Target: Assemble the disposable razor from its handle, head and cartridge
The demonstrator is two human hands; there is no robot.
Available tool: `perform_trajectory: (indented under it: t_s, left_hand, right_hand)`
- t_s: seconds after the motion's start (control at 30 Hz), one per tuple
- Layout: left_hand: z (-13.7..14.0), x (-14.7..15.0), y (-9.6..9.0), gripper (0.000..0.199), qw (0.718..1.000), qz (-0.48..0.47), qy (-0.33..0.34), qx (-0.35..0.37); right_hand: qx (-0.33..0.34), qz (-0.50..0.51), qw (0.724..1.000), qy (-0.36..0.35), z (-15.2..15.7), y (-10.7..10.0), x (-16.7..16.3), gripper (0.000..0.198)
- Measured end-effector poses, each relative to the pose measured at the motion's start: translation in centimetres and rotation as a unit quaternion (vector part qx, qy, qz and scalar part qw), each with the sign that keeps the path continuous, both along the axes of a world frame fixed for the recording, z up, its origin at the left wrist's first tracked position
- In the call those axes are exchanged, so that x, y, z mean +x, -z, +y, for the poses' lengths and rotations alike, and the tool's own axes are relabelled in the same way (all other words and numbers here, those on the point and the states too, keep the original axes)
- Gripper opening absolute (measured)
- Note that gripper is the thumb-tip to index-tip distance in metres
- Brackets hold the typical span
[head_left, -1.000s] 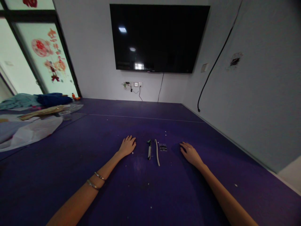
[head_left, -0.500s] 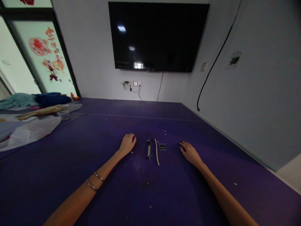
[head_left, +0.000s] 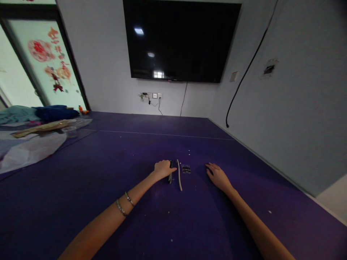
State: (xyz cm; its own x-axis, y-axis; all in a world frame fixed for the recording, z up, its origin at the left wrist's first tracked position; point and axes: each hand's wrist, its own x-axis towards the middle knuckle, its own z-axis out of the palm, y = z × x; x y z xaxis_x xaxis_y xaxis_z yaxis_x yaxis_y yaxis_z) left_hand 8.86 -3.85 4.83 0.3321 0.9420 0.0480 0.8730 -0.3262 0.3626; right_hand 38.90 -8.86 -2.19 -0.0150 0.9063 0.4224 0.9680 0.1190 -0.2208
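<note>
left hand [head_left: 163, 169] curls onto slim dark tool [head_left: 170, 172], grasp unclear | right hand [head_left: 218, 177] flat, released | pale thin strip [head_left: 179, 174] alongside | matte purple floor [head_left: 168, 216]

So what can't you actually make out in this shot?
Head view, all of it:
- Dark slim tool: the left hand covers part; grip unclear.
- Small dark rectangular piece: too small to identify.
- Thin pale strip: too thin to tell the material.
- Right hand: flat on the purple mat, underside hidden.
- Crumpled clear plastic sheet: cut off by the left edge.
</note>
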Motion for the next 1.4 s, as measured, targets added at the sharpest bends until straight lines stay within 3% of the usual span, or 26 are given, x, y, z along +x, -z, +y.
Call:
perform_trajectory:
  t_s: [0.3, 0.47, 0.57, 0.7, 0.77, 1.07, 1.4]
  left_hand:
    - [0.2, 0.2, 0.6, 0.020, 0.998, -0.050, -0.031, -0.024]
    - [1.3, -0.8, -0.5, 0.030, 0.985, -0.139, -0.018, -0.104]
    - [2.2, -1.6, -1.2, 0.031, 0.961, -0.210, 0.001, -0.179]
    - [3.1, -2.8, -1.6, 0.022, 0.860, -0.406, -0.036, -0.306]
    - [3.5, -3.5, -1.4, 0.020, 0.821, -0.464, -0.060, -0.327]
    - [4.8, -5.4, 0.4, 0.022, 0.751, -0.529, -0.068, -0.388]
    - [5.0, -4.9, 2.0, 0.037, 0.747, -0.522, -0.090, -0.402]
  right_hand:
    - [0.003, 0.011, 1.000, -0.005, 0.0, 0.0, 0.1, 0.040]
    - [0.000, -0.004, 1.000, 0.003, 0.0, 0.0, 0.0, 0.041]
    - [-0.001, -0.008, 1.000, -0.004, 0.0, -0.1, 0.0, 0.041]
    - [0.003, 0.001, 1.000, -0.006, 0.0, 0.0, 0.1, 0.041]
    - [0.004, 0.001, 1.000, -0.004, 0.0, 0.0, 0.1, 0.041]
    - [-0.007, -0.025, 1.000, 0.002, 0.0, -0.2, 0.0, 0.042]
    - [-0.012, -0.025, 1.000, -0.001, 0.1, -0.1, 0.2, 0.043]
